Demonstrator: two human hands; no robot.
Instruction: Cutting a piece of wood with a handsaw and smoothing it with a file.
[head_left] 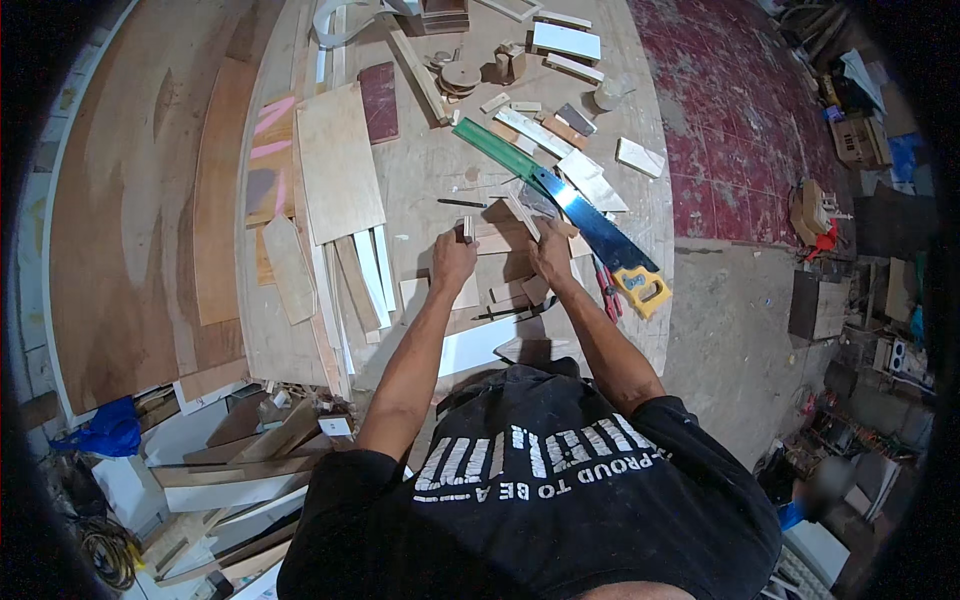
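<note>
Both of my forearms reach over the worktable [420, 170]. My left hand [455, 260] is closed around a small wooden block [467, 230], which sticks up past the fingers. In my right hand [551, 257] is a narrow wooden strip [521, 214], tilted up and to the left. Between the hands lies a flat wooden piece [500, 238], partly in shadow. A dark pencil [461, 203] rests just beyond the left hand. Right of the right hand lies a handsaw [592, 218] with a yellow handle. Small wood offcuts [508, 291] and another dark pencil-like stick [505, 313] lie nearer to me.
Red-handled pliers [607, 290] lie beside the saw. A plywood panel [340, 160] and several long strips cover the table's left side. Round wooden discs [461, 74] and a clear cup [608, 95] stand farther back. Scrap boards [230, 470] pile up at lower left.
</note>
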